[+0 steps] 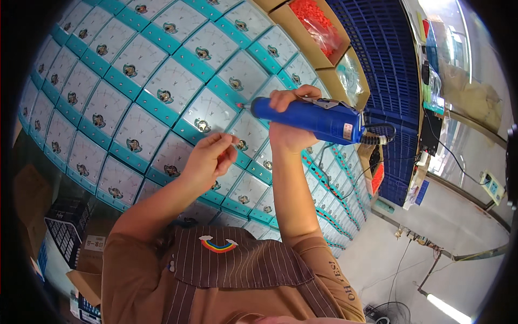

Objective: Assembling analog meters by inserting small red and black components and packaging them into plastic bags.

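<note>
Fingertips (229, 141) of the left hand (208, 162) are pressed together in a pinch, thumb against the first fingers, on something too small to make out; a trace of red shows between the fingers lower down, and what it is cannot be told. That hand hovers just above the panel meters (137, 59), close to the white face of one in the middle rows. Fingers of the right hand (288, 121) are curled tight around the blue electric screwdriver (315, 116), which lies nearly level in the grip, its thin tip pointing left and meeting the teal lower strip of a meter just above the left hand. A coiled black cable (377, 132) leaves the rear of the tool and hangs toward the right.

Both forearms come up from the lower edge, out of a brown shirt with a striped apron (237, 264) bearing a small rainbow patch.

Meters fill the upper left in close rows, each a white dial face above a teal strip with a round metal fitting. Beyond them, at the top, stand cardboard boxes (313, 29), one holding a bag of small red parts (318, 24). Blue plastic crates (388, 59) are stacked to the right of these. More meter rows with red marks run away to the lower right.
</note>
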The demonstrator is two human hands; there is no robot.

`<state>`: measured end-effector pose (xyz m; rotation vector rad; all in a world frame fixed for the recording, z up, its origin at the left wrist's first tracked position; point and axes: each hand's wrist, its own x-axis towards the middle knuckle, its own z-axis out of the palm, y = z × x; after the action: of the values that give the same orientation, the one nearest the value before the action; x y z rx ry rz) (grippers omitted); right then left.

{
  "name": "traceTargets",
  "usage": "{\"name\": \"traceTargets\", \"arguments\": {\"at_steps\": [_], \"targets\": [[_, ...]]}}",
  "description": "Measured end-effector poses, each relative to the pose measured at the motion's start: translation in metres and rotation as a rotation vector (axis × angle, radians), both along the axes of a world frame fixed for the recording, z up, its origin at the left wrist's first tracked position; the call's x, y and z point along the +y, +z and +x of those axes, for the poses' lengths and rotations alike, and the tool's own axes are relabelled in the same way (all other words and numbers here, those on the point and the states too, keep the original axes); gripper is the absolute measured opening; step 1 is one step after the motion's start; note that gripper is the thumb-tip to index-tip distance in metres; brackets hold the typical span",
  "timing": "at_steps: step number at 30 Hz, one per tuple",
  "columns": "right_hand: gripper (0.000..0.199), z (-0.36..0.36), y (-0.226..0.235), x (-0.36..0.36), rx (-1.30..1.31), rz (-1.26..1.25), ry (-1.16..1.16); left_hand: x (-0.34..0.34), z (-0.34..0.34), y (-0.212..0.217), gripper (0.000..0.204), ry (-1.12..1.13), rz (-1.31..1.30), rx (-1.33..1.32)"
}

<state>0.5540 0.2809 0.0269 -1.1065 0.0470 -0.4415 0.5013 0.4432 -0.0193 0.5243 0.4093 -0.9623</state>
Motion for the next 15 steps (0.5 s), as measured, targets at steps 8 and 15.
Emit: {"name": "traceTargets", "arguments": {"at_steps": [8, 15], "targets": [[0.057, -0.002, -0.010, 0.020, -0.005, -0.146, 0.197, -0.001, -0.002, 0.000, 0.019, -0.033, 0.117, -0.183], [0.047, 0.009, 0.003, -0.009, 0.060, 0.083, 0.032, 0.004, 0.007, -0.006, 0.018, 0.044, 0.137, -0.209]]}}
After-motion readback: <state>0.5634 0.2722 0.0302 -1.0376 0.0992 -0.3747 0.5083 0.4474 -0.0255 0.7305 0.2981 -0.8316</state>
